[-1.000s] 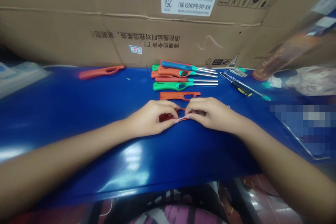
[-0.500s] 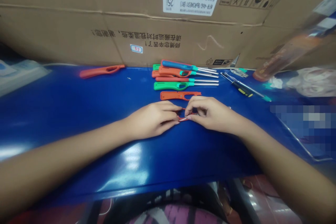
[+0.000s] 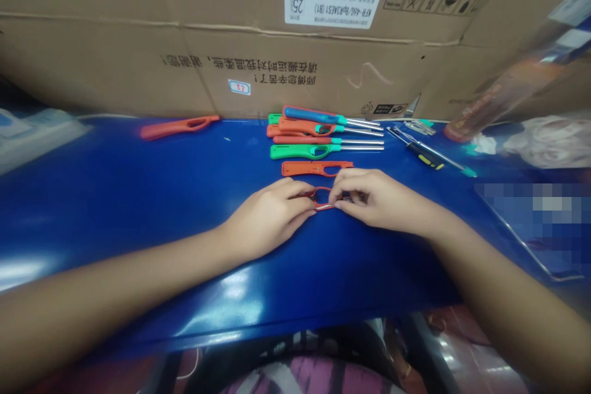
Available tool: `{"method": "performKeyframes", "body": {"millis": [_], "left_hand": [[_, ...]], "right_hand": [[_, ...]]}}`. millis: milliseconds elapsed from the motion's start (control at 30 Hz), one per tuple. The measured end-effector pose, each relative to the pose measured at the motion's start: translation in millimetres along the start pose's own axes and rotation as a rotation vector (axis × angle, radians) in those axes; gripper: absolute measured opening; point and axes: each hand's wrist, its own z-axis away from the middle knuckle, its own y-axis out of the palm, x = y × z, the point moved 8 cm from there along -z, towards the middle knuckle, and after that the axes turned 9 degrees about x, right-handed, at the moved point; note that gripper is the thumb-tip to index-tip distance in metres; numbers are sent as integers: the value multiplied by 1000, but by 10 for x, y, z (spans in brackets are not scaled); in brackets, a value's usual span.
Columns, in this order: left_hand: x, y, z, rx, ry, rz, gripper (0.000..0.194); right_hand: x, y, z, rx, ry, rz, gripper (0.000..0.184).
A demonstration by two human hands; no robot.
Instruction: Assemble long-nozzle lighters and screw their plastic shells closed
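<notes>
Over a blue tabletop point(image 3: 115, 197), the left hand point(image 3: 272, 215) and right hand point(image 3: 381, 200) pinch a red casing point(image 3: 322, 189) between their fingers, an orange shell point(image 3: 300, 168) just beyond the fingertips, lighters point(image 3: 298, 152) farther off.

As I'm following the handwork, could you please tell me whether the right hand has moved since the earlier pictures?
Yes: the right hand has shifted slightly rightward, judged against the orange casing half lying beyond it.

Table point(image 3: 138, 191) is plain blue, held casing point(image 3: 322, 189) is orange-red. Front lighter point(image 3: 295, 151) at 12 o'clock is green with teal trim point(image 3: 337, 148), screwdriver handle point(image 3: 418, 152) at 3's black and yellow.
</notes>
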Motion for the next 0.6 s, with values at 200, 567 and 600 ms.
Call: {"method": "performKeyframes", "body": {"millis": [200, 567, 600], "left_hand": [[9, -8, 17, -33, 4, 6, 19], [34, 5, 13, -45, -12, 74, 19], [33, 2, 11, -47, -10, 78, 19]], "right_hand": [[12, 7, 4, -19, -24, 38, 17], [-17, 53, -9, 6, 22, 64, 17], [-16, 54, -9, 5, 23, 68, 17]]}}
